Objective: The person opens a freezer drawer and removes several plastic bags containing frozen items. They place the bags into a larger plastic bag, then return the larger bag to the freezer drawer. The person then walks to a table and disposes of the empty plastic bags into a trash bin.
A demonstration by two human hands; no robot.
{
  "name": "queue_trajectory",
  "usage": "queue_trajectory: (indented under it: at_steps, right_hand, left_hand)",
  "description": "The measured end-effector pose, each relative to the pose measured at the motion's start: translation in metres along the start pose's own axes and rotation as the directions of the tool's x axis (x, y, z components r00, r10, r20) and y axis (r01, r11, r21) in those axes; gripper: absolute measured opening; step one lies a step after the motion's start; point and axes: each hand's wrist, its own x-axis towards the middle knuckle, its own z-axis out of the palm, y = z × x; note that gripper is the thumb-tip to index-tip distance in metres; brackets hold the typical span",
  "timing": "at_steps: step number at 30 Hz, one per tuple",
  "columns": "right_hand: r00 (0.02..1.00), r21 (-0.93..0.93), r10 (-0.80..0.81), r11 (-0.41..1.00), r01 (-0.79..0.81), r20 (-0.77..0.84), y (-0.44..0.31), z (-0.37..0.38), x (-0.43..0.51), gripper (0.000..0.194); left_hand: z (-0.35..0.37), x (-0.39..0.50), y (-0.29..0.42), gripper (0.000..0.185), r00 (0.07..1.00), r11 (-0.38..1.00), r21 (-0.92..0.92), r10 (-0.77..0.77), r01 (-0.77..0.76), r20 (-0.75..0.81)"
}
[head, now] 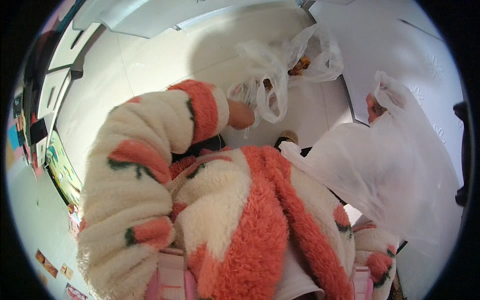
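Observation:
My left hand (pixel 241 115) reaches forward from a fluffy cream and coral sleeve. Its fingers are partly covered by a thin clear plastic bag (pixel 278 101) that it grips. Orange-brown pieces (pixel 300 66) show at this bag's far side; what they are I cannot tell. On the right, my right hand (pixel 371 108) holds up a large whitish translucent plastic bag (pixel 378 165) near its upper edge. Only some fingers show there, and the bag's film hides most of that forearm. The film hangs wide and crumpled, and its contents cannot be made out.
Pale floor tiles (pixel 150 60) lie ahead, partly in shadow. White drawers (pixel 56 90) stand along the left. At right is a white panel (pixel 408 56) with flower-like marks. A shoe tip (pixel 288 138) shows below the clear bag. A pale curved object (pixel 138 18) borders the far side.

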Motion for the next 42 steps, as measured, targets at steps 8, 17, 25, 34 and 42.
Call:
queue_trajectory:
  at_steps: [8, 17, 25, 34, 42]
  right_hand:
    - [1.000, -0.001, 0.016, 1.000, -0.016, 0.014, -0.001, -0.002, -0.003, 0.038]
    - [0.997, 0.025, 0.037, 0.999, -0.039, 0.065, 0.012, 0.002, 0.010, 0.038]
    - [0.970, 0.083, 0.138, 0.984, -0.157, 0.200, 0.046, 0.020, 0.055, 0.039]
    - [0.917, 0.063, 0.239, 0.960, -0.272, 0.319, 0.069, 0.050, 0.097, 0.039]
    - [0.920, -0.371, 0.384, 0.844, -0.386, -0.083, 0.049, 0.048, 0.091, 0.034]
  left_hand:
    - [-0.080, -0.085, -0.030, 0.013, 0.977, 0.968, 0.157, -0.207, 0.196, 0.054]
    - [-0.088, -0.103, -0.015, 0.011, 0.985, 0.987, 0.062, -0.140, 0.146, -0.097]
    - [-0.140, -0.107, 0.016, 0.020, 0.525, 0.972, 0.229, 0.173, 0.044, -0.833]
    - [-0.126, -0.089, 0.000, 0.020, 0.871, 0.961, 0.243, 0.004, 0.133, -0.491]
    - [-0.110, -0.119, -0.016, 0.024, 0.601, 0.922, -0.358, -0.205, -0.147, -0.772]
